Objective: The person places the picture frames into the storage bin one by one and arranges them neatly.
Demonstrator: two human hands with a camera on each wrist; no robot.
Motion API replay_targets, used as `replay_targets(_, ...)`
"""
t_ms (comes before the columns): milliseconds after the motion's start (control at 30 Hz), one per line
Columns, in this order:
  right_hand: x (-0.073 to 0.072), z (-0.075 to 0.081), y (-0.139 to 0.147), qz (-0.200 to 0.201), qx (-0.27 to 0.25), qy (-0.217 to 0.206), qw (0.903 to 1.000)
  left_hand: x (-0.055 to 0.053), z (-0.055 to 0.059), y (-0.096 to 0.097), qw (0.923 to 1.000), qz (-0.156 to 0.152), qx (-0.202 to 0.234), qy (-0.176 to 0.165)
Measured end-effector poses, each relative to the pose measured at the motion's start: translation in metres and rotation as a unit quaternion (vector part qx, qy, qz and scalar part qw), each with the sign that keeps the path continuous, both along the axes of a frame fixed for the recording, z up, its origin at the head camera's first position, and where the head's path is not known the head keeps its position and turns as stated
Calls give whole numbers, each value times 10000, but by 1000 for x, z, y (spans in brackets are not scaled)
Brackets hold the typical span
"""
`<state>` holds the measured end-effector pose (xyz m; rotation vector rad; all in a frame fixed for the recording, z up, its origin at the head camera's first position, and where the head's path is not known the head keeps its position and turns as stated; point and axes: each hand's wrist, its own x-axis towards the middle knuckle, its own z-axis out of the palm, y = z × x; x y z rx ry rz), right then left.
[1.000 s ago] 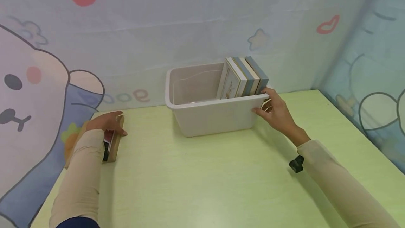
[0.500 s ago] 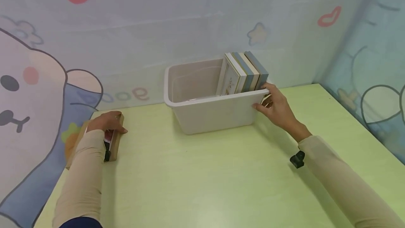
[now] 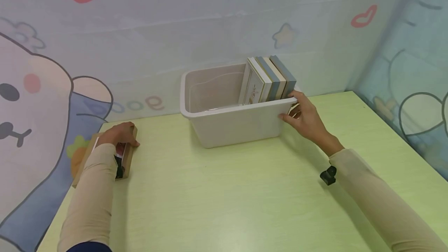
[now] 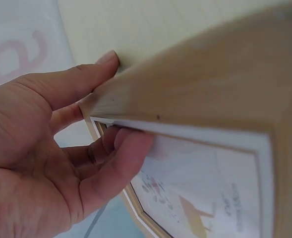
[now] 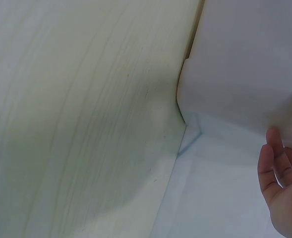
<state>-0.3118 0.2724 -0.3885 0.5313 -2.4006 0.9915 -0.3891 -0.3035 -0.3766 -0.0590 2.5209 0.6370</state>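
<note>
At the table's left end, my left hand (image 3: 118, 134) pinches the side of a wooden picture frame (image 3: 128, 161). In the left wrist view, the thumb lies along the outer wooden edge and the fingers curl over the inner border; a print with small lettering (image 4: 230, 208) shows inside. My right hand (image 3: 308, 118) grips the right end of a pale plastic bin (image 3: 238, 127), thumb on the front wall and fingers by the rim. Several slim, book-like or frame-like items (image 3: 271, 79) stand upright at the bin's right end, white, blue and cream; their lower parts are hidden.
The bin stands near the back of a light green-yellow table (image 3: 196, 197), close to a printed cloth wall (image 3: 210, 18). A second cloth wall (image 3: 413, 69) borders the right side. A small black device (image 3: 328, 175) hangs at the right wrist.
The head view has tilted and shifted slightly, so the scene sits a little differently in it. Both hands keep their holds, and the frame and bin show no clear movement.
</note>
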Motion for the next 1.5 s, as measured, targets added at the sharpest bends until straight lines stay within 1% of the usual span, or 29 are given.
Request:
replay_targets(67,0,0,0,-12,12,5,10000,0,-1,0,10000,5,59,-10)
replay_targets(200,0,-1,-1,-48,31,-6,10000,0,-1,2,9999,-85,-30,66)
replay_targets(300,1,0,-1,-42,22,-32,10000,-2,-2,4,9993,-163,-263,197)
replay_targets(400,0,0,-1,-37,25,-40,10000,-2,-3,4,9987,-163,-369,316)
replay_targets(600,0,0,0,-56,47,-15,10000,1,-4,6,9983,-80,-294,493)
replay_targets(733,-1,-1,1,-48,45,14,10000,3,-5,8,9972,-150,-368,631)
replay_targets(933,-1,0,1,-2,-1,4,10000,0,-6,12,9941,-195,-512,932)
replay_targets(1000,-1,0,1,-1,-4,-15,10000,-1,-4,13,9934,-199,-470,1028)
replay_targets(1133,-1,0,1,-12,-16,-31,10000,1,6,18,9908,-139,-282,1319)
replay_targets(1300,0,1,1,4,-47,-43,10000,9,18,25,9828,-27,-366,1812)
replay_targets(1367,-1,1,1,14,-35,-43,10000,13,21,29,9801,24,-449,1934)
replay_targets(1500,-1,1,1,-14,12,-18,10000,18,25,34,9748,146,-478,2175)
